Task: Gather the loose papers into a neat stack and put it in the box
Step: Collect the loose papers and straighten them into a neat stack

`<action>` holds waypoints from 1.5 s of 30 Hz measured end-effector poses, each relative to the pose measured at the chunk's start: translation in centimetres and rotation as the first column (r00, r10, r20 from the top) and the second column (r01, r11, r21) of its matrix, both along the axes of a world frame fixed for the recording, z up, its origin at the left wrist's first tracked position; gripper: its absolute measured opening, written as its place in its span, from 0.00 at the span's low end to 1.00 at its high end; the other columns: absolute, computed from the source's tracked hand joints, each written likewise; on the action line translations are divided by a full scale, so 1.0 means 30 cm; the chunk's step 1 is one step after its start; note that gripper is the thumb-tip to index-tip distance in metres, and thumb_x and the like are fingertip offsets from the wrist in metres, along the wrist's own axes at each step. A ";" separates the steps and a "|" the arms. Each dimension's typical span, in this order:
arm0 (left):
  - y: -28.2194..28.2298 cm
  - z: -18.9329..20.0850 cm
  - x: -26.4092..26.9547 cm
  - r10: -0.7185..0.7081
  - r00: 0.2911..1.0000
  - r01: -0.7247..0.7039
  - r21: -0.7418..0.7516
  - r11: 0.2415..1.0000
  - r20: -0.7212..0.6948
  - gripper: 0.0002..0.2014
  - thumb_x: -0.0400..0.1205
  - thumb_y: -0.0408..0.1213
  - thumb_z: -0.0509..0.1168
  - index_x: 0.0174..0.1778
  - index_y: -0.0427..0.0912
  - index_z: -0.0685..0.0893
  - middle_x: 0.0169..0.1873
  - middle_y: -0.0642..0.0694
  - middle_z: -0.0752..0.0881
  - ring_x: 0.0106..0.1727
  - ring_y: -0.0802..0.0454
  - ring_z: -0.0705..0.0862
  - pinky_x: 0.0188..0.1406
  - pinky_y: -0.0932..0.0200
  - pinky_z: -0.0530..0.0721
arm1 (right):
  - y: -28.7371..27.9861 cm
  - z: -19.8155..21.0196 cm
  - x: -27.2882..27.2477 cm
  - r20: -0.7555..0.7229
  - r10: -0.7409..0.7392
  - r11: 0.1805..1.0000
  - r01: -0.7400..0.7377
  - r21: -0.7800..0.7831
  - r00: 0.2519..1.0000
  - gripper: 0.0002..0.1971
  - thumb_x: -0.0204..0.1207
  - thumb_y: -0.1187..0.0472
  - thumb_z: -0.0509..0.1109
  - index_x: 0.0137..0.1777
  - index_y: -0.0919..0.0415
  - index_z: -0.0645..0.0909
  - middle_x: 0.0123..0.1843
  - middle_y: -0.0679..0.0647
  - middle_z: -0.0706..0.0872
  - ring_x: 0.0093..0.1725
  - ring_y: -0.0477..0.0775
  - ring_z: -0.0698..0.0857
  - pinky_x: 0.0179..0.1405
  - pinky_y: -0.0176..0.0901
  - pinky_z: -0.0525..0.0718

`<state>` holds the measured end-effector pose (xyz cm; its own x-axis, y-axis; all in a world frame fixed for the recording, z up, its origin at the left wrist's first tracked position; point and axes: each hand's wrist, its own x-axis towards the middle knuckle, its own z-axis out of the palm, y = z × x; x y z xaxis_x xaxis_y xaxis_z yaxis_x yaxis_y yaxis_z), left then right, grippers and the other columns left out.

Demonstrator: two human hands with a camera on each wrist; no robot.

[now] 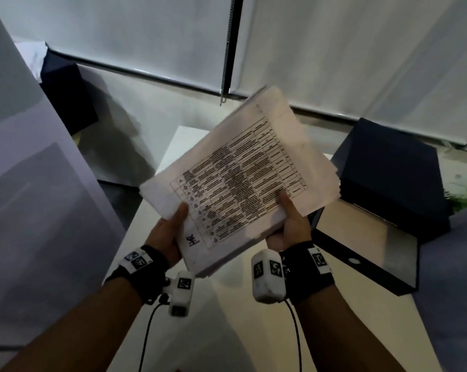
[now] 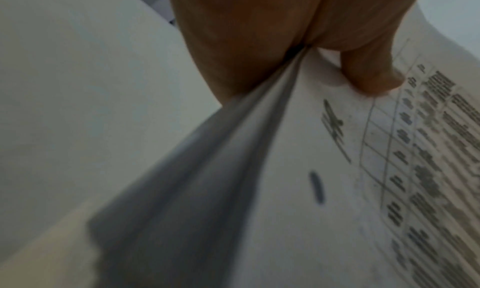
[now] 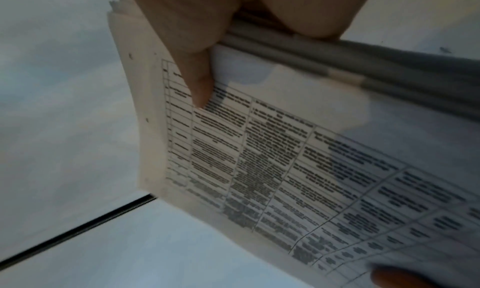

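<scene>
Held above the pale bench [image 1: 227,304]: thick stack of white printed paper sheets [image 1: 240,181], top page a ruled table, edges slightly ragged, long axis slanting up and rightward. Left hand [image 1: 167,232] and right hand [image 1: 288,226] pinching its near corners, thumbs on top. Open dark rigid box [image 1: 366,253] just right, nearest the right hand

A thick stack of white printed papers [image 1: 243,181], table sheet uppermost, was held tilted in the air, left of the open dark-blue box [image 1: 366,253].
</scene>
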<state>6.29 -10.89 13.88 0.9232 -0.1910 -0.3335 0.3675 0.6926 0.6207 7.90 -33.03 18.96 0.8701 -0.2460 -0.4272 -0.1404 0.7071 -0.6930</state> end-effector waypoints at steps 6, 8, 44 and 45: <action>-0.050 -0.088 -0.029 -0.036 0.995 0.045 0.098 0.994 -0.095 0.19 0.89 0.39 0.57 0.75 0.40 0.75 0.71 0.32 0.80 0.66 0.33 0.84 0.57 0.39 0.87 | -0.008 0.006 -0.035 0.122 -0.080 0.966 0.107 -0.237 0.989 0.17 0.65 0.70 0.80 0.54 0.56 0.87 0.49 0.52 0.93 0.52 0.61 0.89 0.53 0.54 0.88; -0.046 -0.120 -0.022 0.024 0.975 0.056 0.354 0.934 -0.219 0.27 0.82 0.40 0.70 0.77 0.44 0.71 0.73 0.33 0.78 0.65 0.35 0.83 0.59 0.39 0.85 | -0.024 0.007 -0.055 0.182 -0.040 0.921 0.107 -0.374 0.982 0.15 0.68 0.72 0.79 0.51 0.54 0.87 0.48 0.50 0.93 0.53 0.59 0.89 0.53 0.52 0.88; -0.061 0.090 0.072 -0.190 0.816 -0.177 0.550 0.816 0.546 0.30 0.62 0.35 0.80 0.60 0.33 0.82 0.48 0.49 0.90 0.52 0.53 0.89 0.47 0.59 0.87 | -0.143 -0.009 -0.130 0.341 0.178 0.770 0.085 -0.632 0.923 0.38 0.53 0.64 0.88 0.62 0.49 0.75 0.57 0.52 0.84 0.54 0.46 0.87 0.49 0.37 0.87; -0.060 0.089 0.082 -0.187 0.821 -0.163 0.537 0.828 0.539 0.34 0.62 0.37 0.80 0.63 0.31 0.79 0.51 0.47 0.89 0.55 0.49 0.88 0.50 0.56 0.87 | -0.142 -0.006 -0.128 0.340 0.181 0.767 0.084 -0.636 0.923 0.38 0.52 0.63 0.88 0.62 0.49 0.75 0.57 0.51 0.83 0.54 0.45 0.87 0.50 0.37 0.87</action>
